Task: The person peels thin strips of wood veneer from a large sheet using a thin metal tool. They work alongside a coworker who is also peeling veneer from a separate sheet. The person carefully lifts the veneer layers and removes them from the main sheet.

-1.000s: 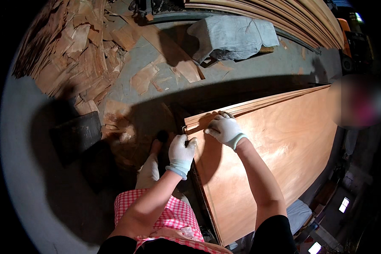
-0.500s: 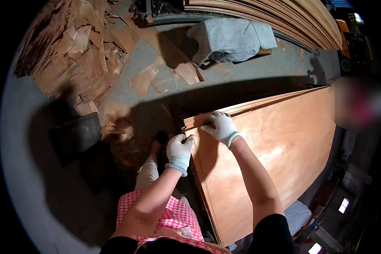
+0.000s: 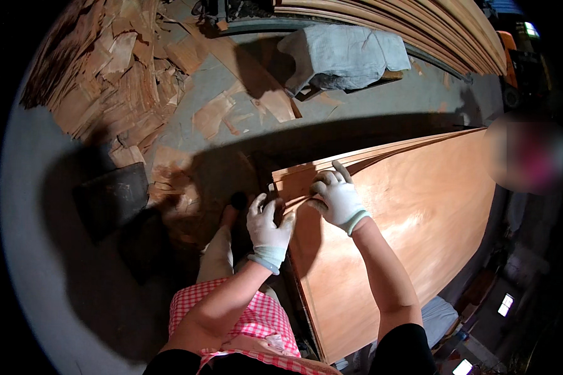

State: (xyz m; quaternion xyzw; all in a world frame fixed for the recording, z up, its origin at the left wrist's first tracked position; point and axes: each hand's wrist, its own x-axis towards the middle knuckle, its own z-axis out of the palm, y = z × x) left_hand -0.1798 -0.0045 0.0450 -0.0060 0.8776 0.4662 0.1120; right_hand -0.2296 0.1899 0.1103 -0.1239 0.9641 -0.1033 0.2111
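Note:
Thin reddish-brown wood sheets (image 3: 413,212) lie stacked at an angle in front of me. The far edge of the top one is bowed up and pulled back, baring a strip of the sheets under it. My right hand (image 3: 339,201), in a white glove, grips this edge between thumb and fingers, its index finger stretched out. At the far left corner is my gloved left hand (image 3: 270,228), with curled, slightly spread fingers and the thumb about the sheet's corner; part of this contact is hidden.
Broken veneer pieces (image 3: 106,81) are heaped at the far left. Beyond the stack stands a low object under a grey cloth (image 3: 356,56), with more long wood sheets (image 3: 406,25) behind it. A dark box-like object (image 3: 112,200) is on the floor at left. Another person (image 3: 532,153), blurred, is at right.
The top sheet's far edge has come toward me and bowed upward. My right hand has shifted right and nearer; my left hand has moved slightly nearer, its fingers spreading more.

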